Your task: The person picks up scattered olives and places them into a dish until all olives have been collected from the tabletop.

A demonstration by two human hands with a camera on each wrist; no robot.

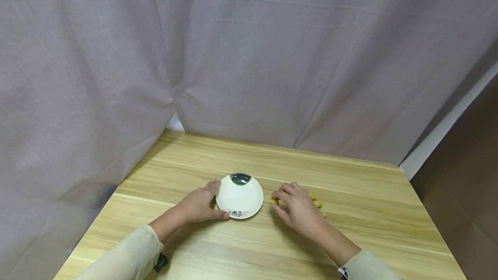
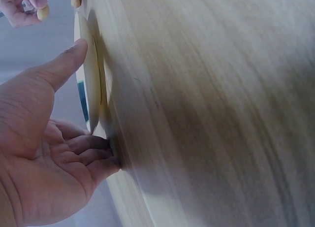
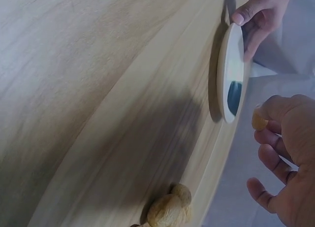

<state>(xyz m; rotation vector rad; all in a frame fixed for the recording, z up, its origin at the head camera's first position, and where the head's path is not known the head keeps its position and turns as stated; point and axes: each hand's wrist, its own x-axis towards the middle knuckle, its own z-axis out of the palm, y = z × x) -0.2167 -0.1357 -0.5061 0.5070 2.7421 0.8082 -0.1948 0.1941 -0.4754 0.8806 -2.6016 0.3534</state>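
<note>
A round white plate [image 1: 240,198] with a dark patch at its far rim and a flower print at its near rim sits on the wooden table. My left hand [image 1: 200,203] holds its left edge, thumb at the near rim and fingers round the far left side. Just right of the plate, my right hand [image 1: 301,208] pinches an unshelled peanut [image 3: 259,119] between thumb and index finger. The right wrist view shows that peanut above the table, the other fingers loosely bent. Several more peanuts [image 3: 166,210] lie on the table, partly hidden behind my right hand in the head view.
The light wooden table [image 1: 373,211] reaches back to a grey curtain [image 1: 256,64] that hangs behind it and down the left side. A brown panel [image 1: 459,176] stands along the right edge.
</note>
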